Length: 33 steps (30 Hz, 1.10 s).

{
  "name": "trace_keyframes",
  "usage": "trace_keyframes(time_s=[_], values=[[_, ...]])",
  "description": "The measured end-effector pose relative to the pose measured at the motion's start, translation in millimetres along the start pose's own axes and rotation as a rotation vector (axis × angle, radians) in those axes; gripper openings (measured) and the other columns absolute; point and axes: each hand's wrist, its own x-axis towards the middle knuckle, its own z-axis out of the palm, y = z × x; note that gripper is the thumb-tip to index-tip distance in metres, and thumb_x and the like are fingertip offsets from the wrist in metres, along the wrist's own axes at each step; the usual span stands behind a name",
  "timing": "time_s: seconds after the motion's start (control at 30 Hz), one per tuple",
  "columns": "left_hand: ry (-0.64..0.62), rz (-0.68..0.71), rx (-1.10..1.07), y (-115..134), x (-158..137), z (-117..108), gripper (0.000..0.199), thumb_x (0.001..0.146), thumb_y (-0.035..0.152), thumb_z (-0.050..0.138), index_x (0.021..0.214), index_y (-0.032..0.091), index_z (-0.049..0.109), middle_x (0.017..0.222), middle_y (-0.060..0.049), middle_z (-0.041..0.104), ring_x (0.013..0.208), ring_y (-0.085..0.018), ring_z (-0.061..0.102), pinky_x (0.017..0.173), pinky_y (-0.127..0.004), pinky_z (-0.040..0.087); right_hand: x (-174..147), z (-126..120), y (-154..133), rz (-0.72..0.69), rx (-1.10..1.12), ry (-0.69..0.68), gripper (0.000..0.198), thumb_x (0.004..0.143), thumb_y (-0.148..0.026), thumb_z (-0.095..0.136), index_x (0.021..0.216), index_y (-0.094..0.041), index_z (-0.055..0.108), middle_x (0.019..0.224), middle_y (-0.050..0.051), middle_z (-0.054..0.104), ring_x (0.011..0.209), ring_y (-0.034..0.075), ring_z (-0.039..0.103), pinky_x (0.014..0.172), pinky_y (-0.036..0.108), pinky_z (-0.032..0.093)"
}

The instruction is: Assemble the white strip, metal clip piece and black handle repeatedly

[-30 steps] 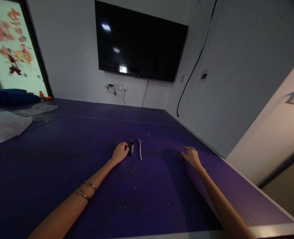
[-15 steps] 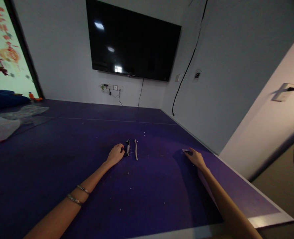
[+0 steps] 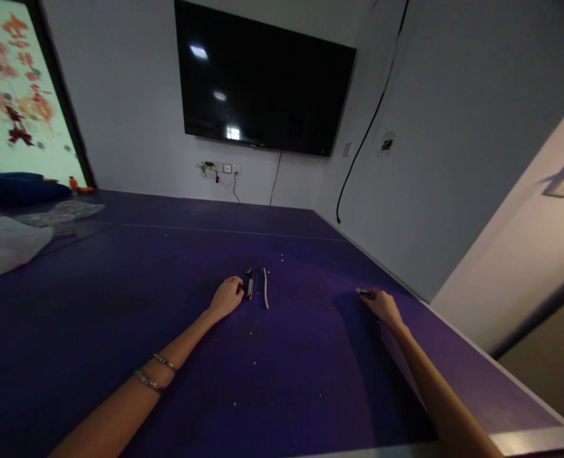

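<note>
Purple is being shown by the worktop (image 3: 305,375), on which a pale strip (image 3: 266,292) is being borne. Just left of the strip, and apart from it, a dark narrow item (image 3: 250,285) is being supported. Farther left of the strip, the left hand (image 3: 227,298) is being rested close beside that item with its fingers curled; whether anything is being clasped in its grip cannot be told. Well to the right of the strip, a small dark piece (image 3: 367,294) with a clear-looking end is being clamped in the grip of the right hand (image 3: 385,308), partly hidden by the fingers. For good handling, in judgement, light and even pressure is being called for on the piece, with its clear end being left free so that nothing is being bent. Pale specks (image 3: 255,363) are being scattered nearer the viewer than the strip, so a speck-free spot is being favoured for any setting down.
</note>
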Motion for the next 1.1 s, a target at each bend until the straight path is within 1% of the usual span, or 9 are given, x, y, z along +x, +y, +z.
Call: trace_keyframes(time_s=[0.1, 0.17, 0.3, 0.37, 0.47, 0.57, 0.63, 0.8, 1.1], values=[[0.002, 0.006, -0.012, -0.9, -0.4, 0.9, 0.019, 0.075, 0.012, 0.045, 0.089, 0.016, 0.056, 0.100, -0.009, 0.060, 0.099, -0.021, 0.053, 0.088, -0.032, 0.039, 0.2, 2.2, -15.7, 0.002, 0.022, -0.030, 0.041, 0.074, -0.041, 0.053, 0.104, -0.015, 0.065, 0.091, 0.012, 0.070, 0.087, 0.026, 0.064, 0.066, 0.027, 0.047], [0.003, 0.017, -0.017, -1.4, -0.5, 1.4, 0.019, 0.075, 0.012, 0.045, 0.089, 0.016, 0.057, 0.100, -0.009, 0.060, 0.099, -0.021, 0.052, 0.088, -0.032, 0.039, -1.1, 5.6, -35.4, -0.014, 0.060, -0.022, 0.040, 0.075, -0.042, 0.053, 0.103, -0.016, 0.066, 0.091, 0.011, 0.070, 0.086, 0.026, 0.064, 0.064, 0.027, 0.047], [0.004, 0.010, -0.031, -1.1, -0.7, 2.2, 0.018, 0.075, 0.012, 0.045, 0.088, 0.016, 0.057, 0.098, -0.009, 0.060, 0.098, -0.021, 0.052, 0.087, -0.032, 0.039, -6.7, 16.5, -92.5, -0.105, 0.147, -0.002, 0.037, 0.075, -0.041, 0.054, 0.102, -0.019, 0.066, 0.090, 0.009, 0.070, 0.085, 0.026, 0.064, 0.064, 0.028, 0.047], [0.013, 0.014, -0.036, -0.9, -1.0, 2.8, 0.016, 0.077, 0.014, 0.045, 0.087, 0.016, 0.057, 0.097, -0.009, 0.060, 0.098, -0.020, 0.052, 0.087, -0.032, 0.039, -10.6, 23.5, -124.5, -0.160, 0.192, -0.026, 0.035, 0.074, -0.039, 0.056, 0.101, -0.019, 0.066, 0.090, 0.009, 0.070, 0.086, 0.025, 0.064, 0.066, 0.027, 0.047], [0.034, 0.044, -0.029, -1.3, -1.4, 4.1, 0.015, 0.079, 0.017, 0.043, 0.085, 0.016, 0.057, 0.094, -0.008, 0.060, 0.094, -0.020, 0.053, 0.086, -0.032, 0.039, -18.0, 34.7, -169.5, -0.225, 0.271, -0.062, 0.038, 0.073, -0.038, 0.058, 0.104, -0.017, 0.064, 0.092, 0.009, 0.070, 0.086, 0.024, 0.064, 0.069, 0.027, 0.048], [0.038, 0.062, -0.025, -1.6, -1.5, 5.0, 0.015, 0.080, 0.017, 0.042, 0.083, 0.016, 0.057, 0.091, -0.008, 0.060, 0.091, -0.019, 0.053, 0.085, -0.032, 0.039, -27.1, 44.5, -205.5, -0.282, 0.294, -0.103, 0.035, 0.073, -0.036, 0.059, 0.103, -0.018, 0.065, 0.093, 0.008, 0.069, 0.087, 0.023, 0.064, 0.071, 0.027, 0.047], [0.038, 0.062, -0.026, -1.2, -1.7, 4.9, 0.014, 0.080, 0.016, 0.042, 0.082, 0.016, 0.056, 0.090, -0.008, 0.059, 0.091, -0.019, 0.053, 0.084, -0.032, 0.039, -33.2, 49.2, -222.7, -0.306, 0.274, -0.122, 0.034, 0.073, -0.036, 0.059, 0.102, -0.018, 0.065, 0.093, 0.009, 0.069, 0.088, 0.024, 0.064, 0.071, 0.028, 0.047], [0.028, 0.053, -0.019, 1.3, -2.8, 2.7, 0.014, 0.080, 0.016, 0.042, 0.083, 0.016, 0.056, 0.091, -0.008, 0.059, 0.091, -0.019, 0.052, 0.084, -0.032, 0.039, -44.6, 54.2, -244.4, -0.347, 0.223, -0.132, 0.033, 0.075, -0.036, 0.059, 0.102, -0.017, 0.064, 0.093, 0.010, 0.069, 0.088, 0.024, 0.064, 0.072, 0.028, 0.047], [0.024, 0.056, -0.024, 3.0, -4.0, 1.3, 0.014, 0.080, 0.017, 0.042, 0.083, 0.016, 0.056, 0.092, -0.008, 0.059, 0.093, -0.020, 0.052, 0.085, -0.033, 0.038, -46.3, 54.9, -252.6, -0.405, 0.161, -0.116, 0.031, 0.076, -0.038, 0.058, 0.097, -0.016, 0.065, 0.092, 0.011, 0.068, 0.087, 0.023, 0.063, 0.074, 0.028, 0.046]])
